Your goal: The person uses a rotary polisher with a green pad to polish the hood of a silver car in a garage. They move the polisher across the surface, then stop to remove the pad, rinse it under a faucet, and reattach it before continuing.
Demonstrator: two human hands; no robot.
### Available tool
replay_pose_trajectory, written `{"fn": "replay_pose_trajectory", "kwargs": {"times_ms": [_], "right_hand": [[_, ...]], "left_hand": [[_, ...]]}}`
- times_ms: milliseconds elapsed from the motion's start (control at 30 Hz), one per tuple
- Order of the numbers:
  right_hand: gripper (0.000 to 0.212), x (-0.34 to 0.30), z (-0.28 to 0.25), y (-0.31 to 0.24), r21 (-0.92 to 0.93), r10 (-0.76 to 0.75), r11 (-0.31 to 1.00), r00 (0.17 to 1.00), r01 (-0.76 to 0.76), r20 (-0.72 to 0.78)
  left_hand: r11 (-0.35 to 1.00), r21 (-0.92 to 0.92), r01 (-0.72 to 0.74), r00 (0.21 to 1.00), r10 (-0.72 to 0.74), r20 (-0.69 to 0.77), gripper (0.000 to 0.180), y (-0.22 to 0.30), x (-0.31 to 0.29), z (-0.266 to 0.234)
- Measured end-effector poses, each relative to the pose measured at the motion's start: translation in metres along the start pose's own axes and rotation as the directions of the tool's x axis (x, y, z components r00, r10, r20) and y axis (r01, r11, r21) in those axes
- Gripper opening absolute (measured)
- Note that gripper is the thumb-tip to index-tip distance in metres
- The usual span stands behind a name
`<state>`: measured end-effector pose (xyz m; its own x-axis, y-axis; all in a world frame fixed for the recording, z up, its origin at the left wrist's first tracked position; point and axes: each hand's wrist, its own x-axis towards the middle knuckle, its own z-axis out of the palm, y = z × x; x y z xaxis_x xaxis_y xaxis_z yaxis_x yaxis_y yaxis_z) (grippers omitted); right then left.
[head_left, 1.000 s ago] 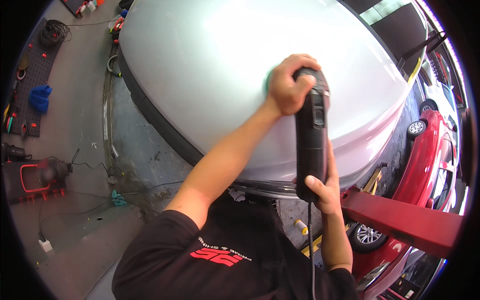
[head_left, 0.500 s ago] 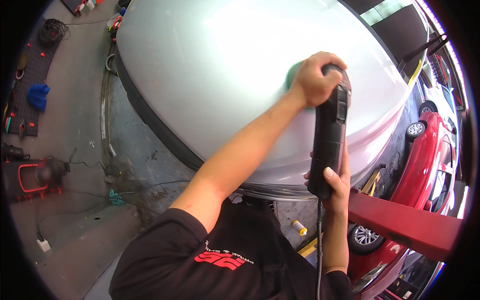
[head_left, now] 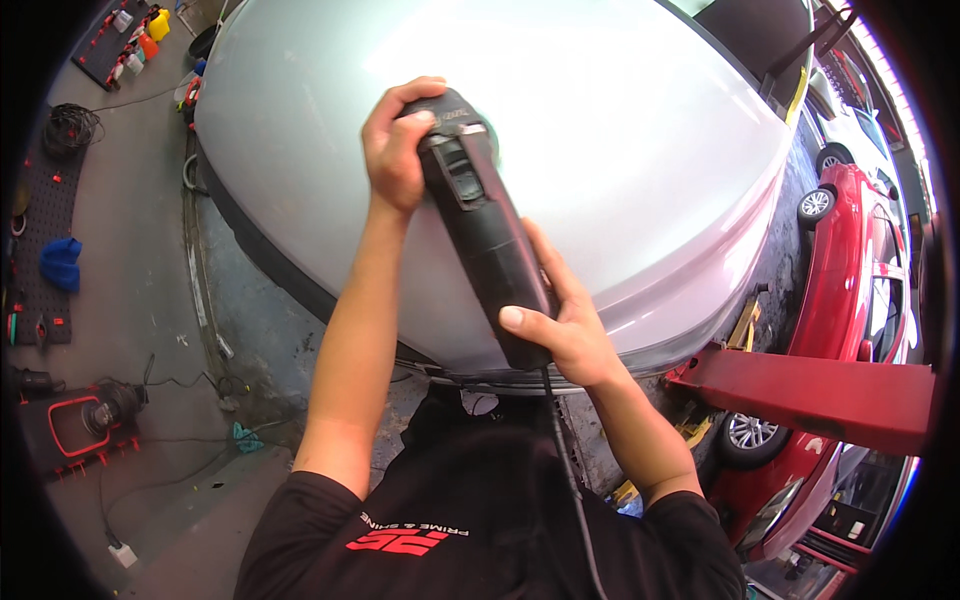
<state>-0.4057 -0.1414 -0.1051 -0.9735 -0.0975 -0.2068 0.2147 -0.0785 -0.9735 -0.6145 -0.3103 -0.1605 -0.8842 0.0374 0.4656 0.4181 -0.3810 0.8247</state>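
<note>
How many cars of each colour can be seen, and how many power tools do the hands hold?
Silver car: 1
Red car: 1
White car: 1
Black polishing machine, held by left hand and right hand: 1
Total: 4

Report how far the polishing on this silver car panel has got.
Done: the silver car panel shines under glare, though which parts were worked cannot be told. In hand: the left hand presses the black corded polisher's head on the panel; the right hand grips its tail. Left: unclear; no residue visible.
</note>
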Motion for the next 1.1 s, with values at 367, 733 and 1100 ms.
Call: {"fn": "replay_pose_trajectory", "kwargs": {"times_ms": [367, 733, 1100], "right_hand": [[0.117, 0.005, -0.026, -0.002, -0.047, -0.062, 0.996, 0.975, 0.073, 0.212], [0.113, -0.048, -0.181, -0.009, -0.296, -0.115, 0.903, 0.839, 0.311, 0.531], [0.100, -0.079, -0.276, 0.001, -0.425, -0.294, 0.705, 0.780, 0.567, 0.553]], "left_hand": [[0.997, -0.073, 0.021, 0.999, -0.024, -0.041, 0.038, 0.001, 0.008, -0.006], [0.999, -0.038, 0.011, 0.999, -0.012, -0.031, 0.042, -0.020, -0.009, 0.114], [0.998, 0.054, -0.032, 0.997, 0.035, -0.063, 0.042, -0.028, -0.044, 0.207]]}}
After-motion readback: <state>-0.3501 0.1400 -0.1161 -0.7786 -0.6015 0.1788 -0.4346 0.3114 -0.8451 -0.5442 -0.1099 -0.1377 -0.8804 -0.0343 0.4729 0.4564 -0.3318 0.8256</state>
